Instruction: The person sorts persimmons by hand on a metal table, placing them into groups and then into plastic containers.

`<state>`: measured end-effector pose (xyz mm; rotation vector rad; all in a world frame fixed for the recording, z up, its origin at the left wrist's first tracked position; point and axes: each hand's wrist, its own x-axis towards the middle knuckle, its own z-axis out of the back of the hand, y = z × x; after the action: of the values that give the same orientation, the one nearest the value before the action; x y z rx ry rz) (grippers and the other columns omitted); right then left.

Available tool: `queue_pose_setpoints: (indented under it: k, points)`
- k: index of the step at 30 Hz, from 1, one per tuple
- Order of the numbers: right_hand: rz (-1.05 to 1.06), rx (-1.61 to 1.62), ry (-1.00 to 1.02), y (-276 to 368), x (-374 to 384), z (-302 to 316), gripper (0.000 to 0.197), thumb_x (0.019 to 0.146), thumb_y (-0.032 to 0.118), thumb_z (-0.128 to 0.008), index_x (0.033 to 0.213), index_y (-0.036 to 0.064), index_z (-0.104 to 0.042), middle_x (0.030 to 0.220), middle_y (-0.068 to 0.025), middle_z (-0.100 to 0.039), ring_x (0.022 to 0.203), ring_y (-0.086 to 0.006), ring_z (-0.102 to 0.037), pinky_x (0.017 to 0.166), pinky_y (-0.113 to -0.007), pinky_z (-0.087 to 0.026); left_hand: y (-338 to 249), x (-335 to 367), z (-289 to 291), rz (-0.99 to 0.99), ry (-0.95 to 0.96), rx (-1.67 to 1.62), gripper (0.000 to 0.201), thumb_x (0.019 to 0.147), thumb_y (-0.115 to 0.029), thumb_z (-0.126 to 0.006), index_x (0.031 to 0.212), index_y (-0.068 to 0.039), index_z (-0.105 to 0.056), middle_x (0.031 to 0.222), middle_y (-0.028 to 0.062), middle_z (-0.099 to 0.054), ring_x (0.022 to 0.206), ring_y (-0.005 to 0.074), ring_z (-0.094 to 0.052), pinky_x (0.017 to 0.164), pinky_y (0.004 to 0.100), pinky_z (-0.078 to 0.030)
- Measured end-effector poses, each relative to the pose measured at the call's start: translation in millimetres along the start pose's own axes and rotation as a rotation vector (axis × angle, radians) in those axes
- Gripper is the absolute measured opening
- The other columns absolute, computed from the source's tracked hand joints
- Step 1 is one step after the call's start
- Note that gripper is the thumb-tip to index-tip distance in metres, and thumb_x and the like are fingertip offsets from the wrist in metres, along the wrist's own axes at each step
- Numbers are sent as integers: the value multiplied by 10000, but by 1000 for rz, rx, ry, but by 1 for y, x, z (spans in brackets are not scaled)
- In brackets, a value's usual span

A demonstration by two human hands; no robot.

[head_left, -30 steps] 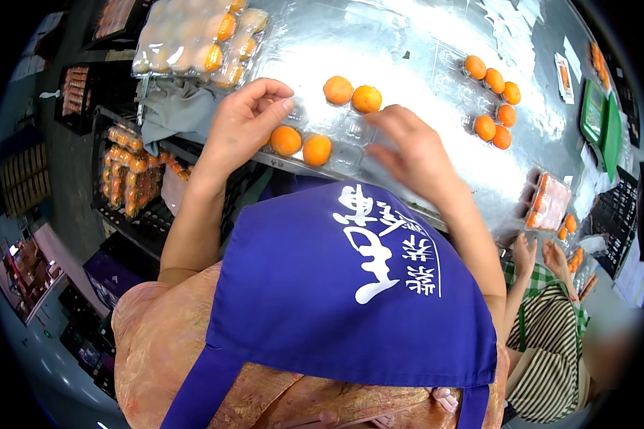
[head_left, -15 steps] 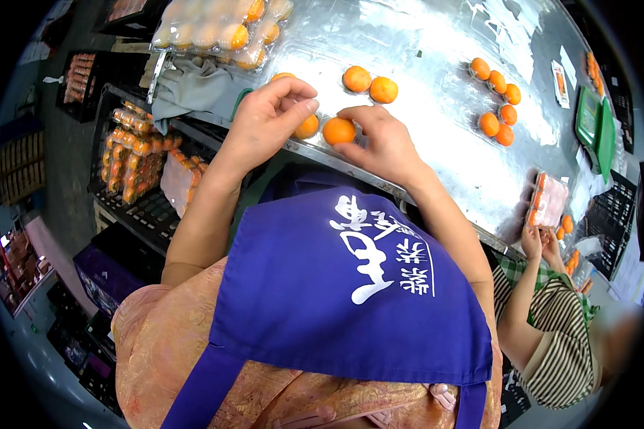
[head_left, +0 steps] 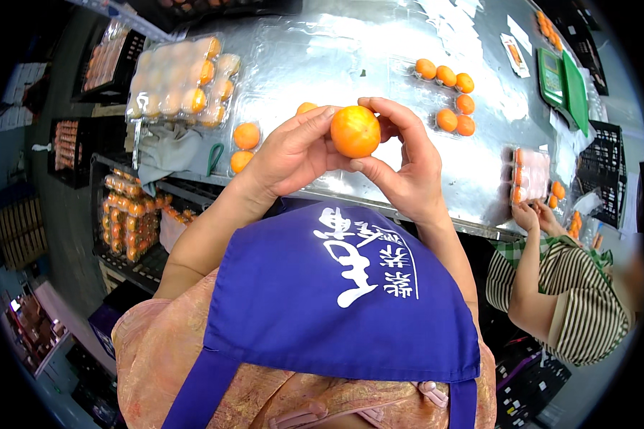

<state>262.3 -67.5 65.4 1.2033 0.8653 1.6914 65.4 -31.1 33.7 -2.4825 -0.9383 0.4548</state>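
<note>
Between my two hands is a mandarin [head_left: 355, 131], orange with a yellowish patch on its upper side. My left hand [head_left: 290, 151] cups it from the left, its thumb against the fruit's side. From the right, my right hand [head_left: 408, 159] curls round it, fingers behind and thumb at the lower edge. The fruit is lifted up over the near edge of the metal table [head_left: 315, 53]. Left of my left hand lie two more mandarins [head_left: 246, 135], apparently in a clear plastic tray. Another mandarin [head_left: 306, 108] is partly hidden behind that hand.
Filled clear packs [head_left: 175, 82] are stacked at the table's left, above a grey cloth [head_left: 168, 150]. Several mandarins [head_left: 465, 104] sit in clear trays to the right. Beyond is a green scale [head_left: 564, 82]. A co-worker [head_left: 551, 286] at the right handles a filled pack [head_left: 531, 174].
My hands have come together and raised a mandarin off the table. The view has shifted, so the table's things appear further left or lower.
</note>
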Motion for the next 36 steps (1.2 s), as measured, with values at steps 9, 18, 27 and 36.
queue_pose_setpoints:
  k: [9, 18, 27, 36]
  points:
    - [-42, -30, -40, -15, 10, 10, 630, 710, 75, -838, 1288, 45, -589, 1232, -102, -620, 956, -180, -611, 818, -299, -502, -2, 27, -4, -14, -39, 30, 388, 1096, -268, -385, 1353, 7, -476, 1283, 128, -568, 1146, 185, -597, 949, 357, -537]
    - [-371, 280, -85, -32, 10, 3, 537, 837, 47, -766, 1314, -22, -531, 1175, -110, -616, 981, -136, -620, 795, -255, -551, 0, 34, -4, -301, -258, 583, 219, 1013, -97, -571, 1208, 2, -580, 1096, 97, -649, 1006, 150, -645, 853, 300, -571]
    - [-548, 684, -39, -39, 8, 9, 534, 932, 24, -662, 1412, -30, -436, 1208, -140, -616, 1031, -195, -665, 854, -307, -572, -4, 40, -7, -393, -275, 764, 136, 975, -66, -618, 1073, 29, -614, 1058, 68, -593, 943, 139, -658, 814, 263, -587]
    - [-677, 808, 26, -40, 2, 11, 456, 1047, 207, -512, 1425, -40, -447, 1168, -153, -637, 965, -206, -676, 822, -329, -583, -16, 39, -6, -209, -328, 835, 114, 996, -111, -617, 1051, -13, -637, 960, 38, -657, 794, 58, -602, 623, 202, -497]
